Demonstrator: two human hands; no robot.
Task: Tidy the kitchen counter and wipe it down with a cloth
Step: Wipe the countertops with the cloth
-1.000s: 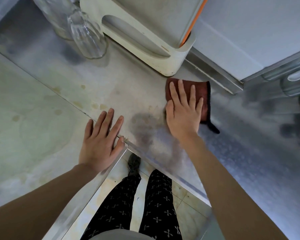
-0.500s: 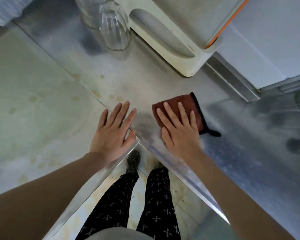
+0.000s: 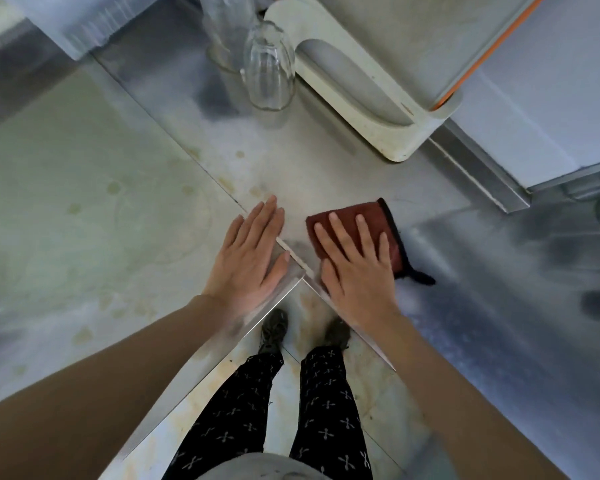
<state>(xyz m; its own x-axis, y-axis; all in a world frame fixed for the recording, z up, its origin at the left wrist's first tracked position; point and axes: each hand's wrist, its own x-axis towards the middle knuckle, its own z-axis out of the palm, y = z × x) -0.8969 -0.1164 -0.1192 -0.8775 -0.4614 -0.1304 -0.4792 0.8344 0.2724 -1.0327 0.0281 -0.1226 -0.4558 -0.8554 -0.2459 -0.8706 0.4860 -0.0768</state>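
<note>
Brown cloth (image 3: 373,216) flat under right hand (image 3: 357,271) (fingers straight, pressing), left hand (image 3: 250,258) open-palmed on steel counter (image 3: 326,174), clear glass (image 3: 267,67) behind.

The reddish-brown cloth (image 3: 364,214), folded and black-edged, lies flat on the steel table (image 3: 326,174). It sits near the table's stained inner corner.

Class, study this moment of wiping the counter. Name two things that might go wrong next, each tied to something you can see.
1. The right hand presses the cloth close to the front edge of the counter; a stroke toward the body may push the cloth off.
2. A glass stands further back on the counter; a wide wipe might knock it over.
</note>
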